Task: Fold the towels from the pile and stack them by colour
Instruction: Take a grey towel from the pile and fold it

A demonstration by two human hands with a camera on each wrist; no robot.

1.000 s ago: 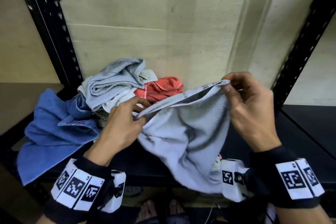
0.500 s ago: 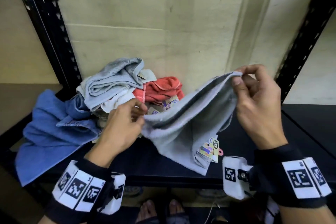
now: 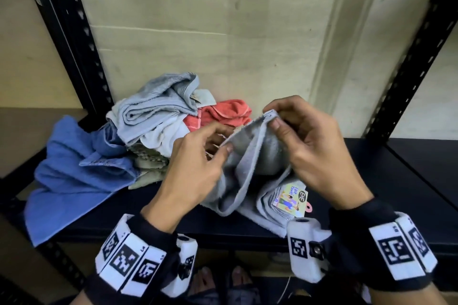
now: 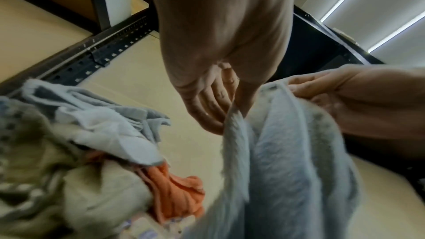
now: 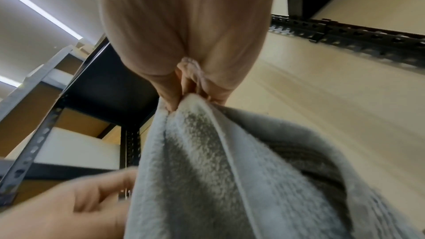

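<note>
A light grey towel [image 3: 250,171] hangs between both hands over the black shelf [image 3: 386,195], its lower part resting on the shelf. My left hand [image 3: 198,163] pinches one edge of it [image 4: 232,115]. My right hand [image 3: 304,141] pinches the upper corner [image 5: 181,104]. A colourful paper tag [image 3: 290,197] shows on the towel's lower fold. The pile [image 3: 158,131] behind my left hand holds a grey towel, a white one, a coral one [image 3: 223,114] and a greenish patterned one. A blue towel [image 3: 71,176] droops over the shelf's left front edge.
Black slotted uprights [image 3: 67,32] stand at the left and right [image 3: 418,44] of the bay. A beige wall [image 3: 223,32] closes the back. The shelf's right half [image 3: 409,181] is bare black surface. Feet show on the floor below the shelf edge.
My hands have come closer together, so the towel's stretched top edge has gone slack and folded inward. The right hand dropped lower, and the towel's lower part now rests on the shelf.
</note>
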